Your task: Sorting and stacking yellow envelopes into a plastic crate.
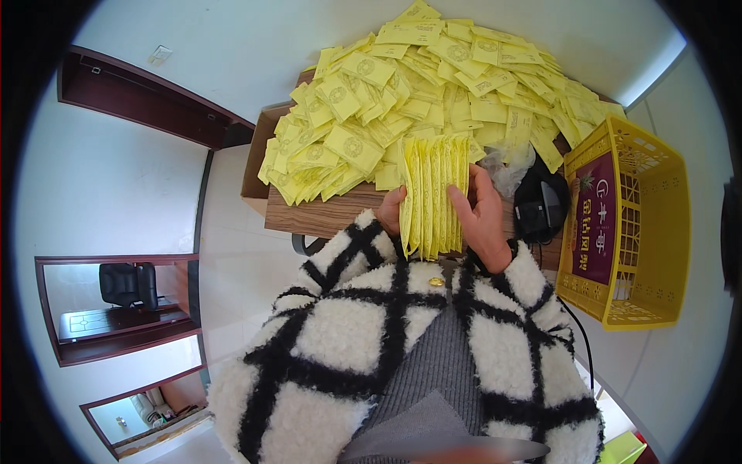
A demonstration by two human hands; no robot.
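White-walled room, wooden worktop [325, 216] heaped with yellow sachets [433, 85]; yellow crate [641, 232] at 3 o'clock. Left hand [391, 210] and right hand [483, 220] clasp a sachet stack [434, 197].

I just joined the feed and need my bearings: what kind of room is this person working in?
Probably an office used for hand-packing. A wooden desk is heaped with yellow packets, a yellow plastic crate stands beside it, and an office chair shows through a doorway. Both hands, left hand and right hand, hold a stack of packets.
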